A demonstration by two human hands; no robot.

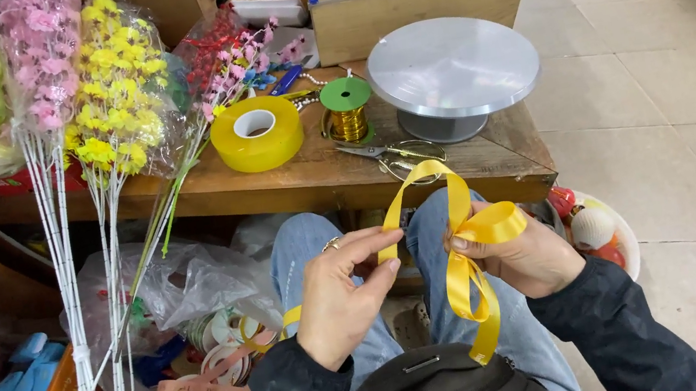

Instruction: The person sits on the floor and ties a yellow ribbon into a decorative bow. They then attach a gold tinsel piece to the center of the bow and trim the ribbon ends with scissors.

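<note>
Wooden table ahead holds yellow ribbon roll, gold wire spool, scissors, grey turntable. Artificial flower stems lean at left. Yellow ribbon over lap, near table edge, looped. Tails hang down, long axis near vertical. Left hand pinches strand. Right hand grips loops.
</note>
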